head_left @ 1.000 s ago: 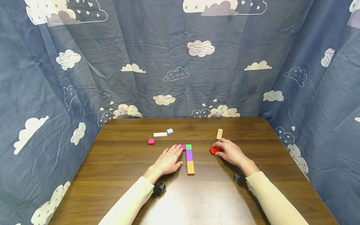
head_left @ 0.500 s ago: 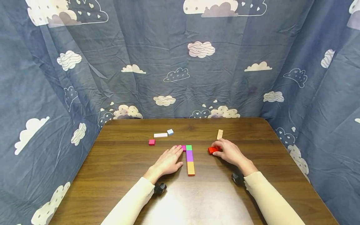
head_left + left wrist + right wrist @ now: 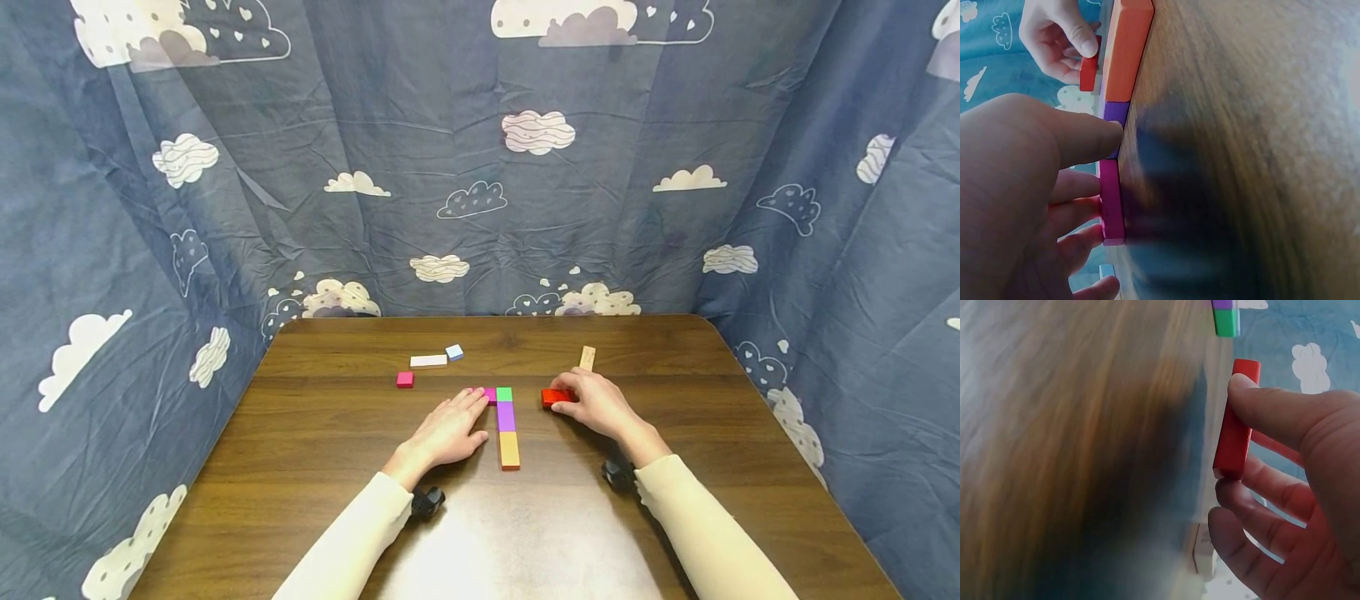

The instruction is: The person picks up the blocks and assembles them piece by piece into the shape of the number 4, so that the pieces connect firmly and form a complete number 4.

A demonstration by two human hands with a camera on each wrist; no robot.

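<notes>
My left hand point(image 3: 444, 432) lies with extended fingers on a magenta block point(image 3: 491, 396); in the left wrist view its fingertips touch that block point(image 3: 1112, 203). Against the magenta block's right end sits a small green block point(image 3: 504, 394). A purple block point(image 3: 506, 416) and an orange block point(image 3: 509, 450) continue from the green one toward me in a line. Just right of this row, my right hand point(image 3: 600, 406) pinches a red block point(image 3: 553, 398) between thumb and fingers. The right wrist view shows the thumb pressed on the red block's side point(image 3: 1237, 428).
Behind my left hand lie a white block point(image 3: 428, 361), a light blue block point(image 3: 454, 352) and a crimson block point(image 3: 405, 380). A pale wooden block point(image 3: 587, 358) is just beyond my right hand. A cloud-patterned curtain point(image 3: 480, 242) hangs behind the brown table point(image 3: 330, 433).
My right hand has moved left with the red block, bringing it closer to the row and turning it straighter. The left hand has stayed on the magenta block.
</notes>
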